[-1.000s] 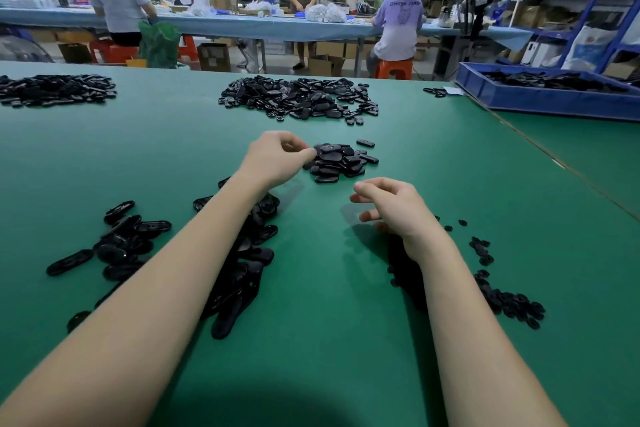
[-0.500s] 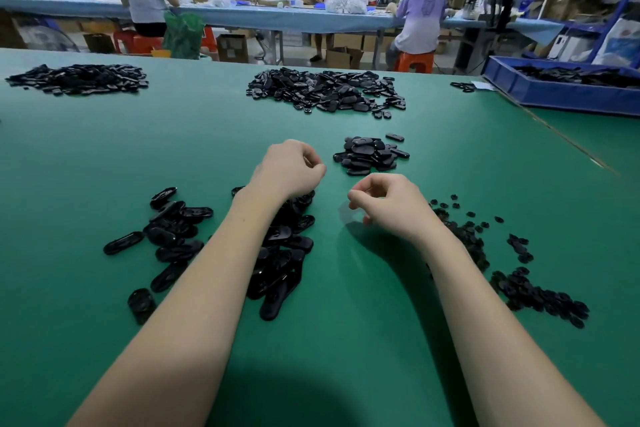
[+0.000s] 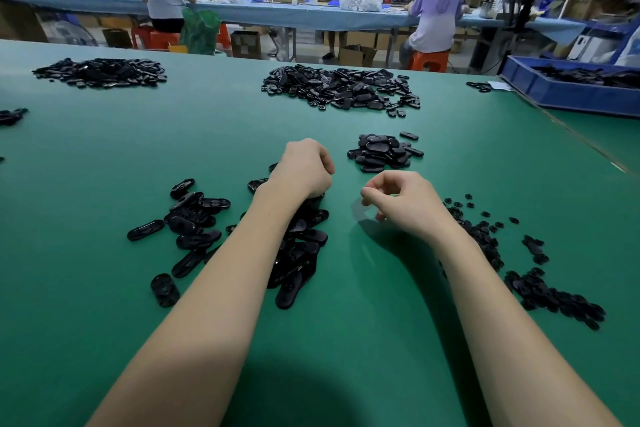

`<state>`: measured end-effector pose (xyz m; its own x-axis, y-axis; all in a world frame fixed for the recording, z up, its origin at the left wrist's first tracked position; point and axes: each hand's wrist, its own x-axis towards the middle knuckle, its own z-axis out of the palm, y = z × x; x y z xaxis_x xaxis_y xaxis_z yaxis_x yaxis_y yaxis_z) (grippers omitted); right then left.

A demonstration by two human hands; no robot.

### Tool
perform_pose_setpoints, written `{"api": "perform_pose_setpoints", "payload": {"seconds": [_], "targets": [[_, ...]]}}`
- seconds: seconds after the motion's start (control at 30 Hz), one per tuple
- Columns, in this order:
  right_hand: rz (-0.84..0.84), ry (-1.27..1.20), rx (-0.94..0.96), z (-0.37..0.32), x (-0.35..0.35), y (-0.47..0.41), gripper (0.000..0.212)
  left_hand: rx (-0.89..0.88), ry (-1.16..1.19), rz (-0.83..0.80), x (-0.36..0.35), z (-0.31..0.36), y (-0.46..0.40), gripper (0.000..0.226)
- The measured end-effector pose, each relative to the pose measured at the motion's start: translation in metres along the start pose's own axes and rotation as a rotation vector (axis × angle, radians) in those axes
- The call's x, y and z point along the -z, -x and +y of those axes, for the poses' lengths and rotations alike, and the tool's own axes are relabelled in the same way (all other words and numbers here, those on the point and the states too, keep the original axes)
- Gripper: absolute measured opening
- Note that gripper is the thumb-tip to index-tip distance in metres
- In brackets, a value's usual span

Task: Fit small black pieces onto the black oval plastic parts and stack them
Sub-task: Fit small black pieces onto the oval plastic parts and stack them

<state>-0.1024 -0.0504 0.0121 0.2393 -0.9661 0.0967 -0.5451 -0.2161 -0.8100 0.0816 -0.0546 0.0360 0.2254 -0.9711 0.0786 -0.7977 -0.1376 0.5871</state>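
Green matting covers the table [image 3: 104,156], which runs wide to 9 o'clock and back to a far edge at 12 o'clock; a seam crosses it diagonally at 2 o'clock, and beyond that sits a blue tray [image 3: 540,94] of dark parts. Bare green lies open between the two forearms toward 6 o'clock and across the middle band at 10 o'clock.

Black oval plastic parts [image 3: 194,218] lie loose at 9 o'clock of the left hand [image 3: 304,168], glossy, elongated and rounded at the ends, some showing a recess. More of them lie heaped under the left wrist and forearm. The left hand's grip is curled tight over the top of this heap; whether it holds a part I cannot tell. The right hand [image 3: 405,201] hovers just beside it, apart from it, thumb and forefinger brought close in a narrow pinch; whether a piece is between them I cannot tell.

Small black pieces [image 3: 550,295] scatter at 3 to 4 o'clock of the right forearm. A compact stack of ovals [image 3: 381,151] sits at 12 o'clock of the hands, with two larger heaps [image 3: 343,87] [image 3: 100,71] further back. People work at a blue-covered bench [image 3: 311,15] behind.
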Motion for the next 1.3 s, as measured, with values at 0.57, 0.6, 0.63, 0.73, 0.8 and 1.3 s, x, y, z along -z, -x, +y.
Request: {"api": "perform_pose_setpoints", "payload": {"seconds": [0.57,0.6,0.63,0.73,0.8,1.3], "targets": [[0.133,-0.336,-0.071,0.009,0.039,0.003,0.002,-0.083,0.918,-0.309,-0.026,0.03,0.017,0.02],[0.138,-0.339,-0.076,0.01,0.042,0.004,0.002,-0.055,0.961,-0.356,-0.028,0.03,0.018,0.02],[0.138,-0.337,-0.084,0.011,0.045,0.004,0.002,-0.035,0.992,-0.393,-0.029,0.029,0.018,0.02],[0.104,-0.308,-0.11,0.013,0.052,0.005,0.004,-0.023,1.009,-0.411,-0.034,0.028,0.019,0.021],[0.093,-0.223,-0.131,0.014,0.058,0.005,0.007,-0.024,0.994,-0.388,-0.038,0.029,0.019,0.022],[0.227,0.393,-0.432,0.042,0.071,0.008,0.019,0.055,0.915,-0.368,-0.055,0.027,0.023,0.027]]}}
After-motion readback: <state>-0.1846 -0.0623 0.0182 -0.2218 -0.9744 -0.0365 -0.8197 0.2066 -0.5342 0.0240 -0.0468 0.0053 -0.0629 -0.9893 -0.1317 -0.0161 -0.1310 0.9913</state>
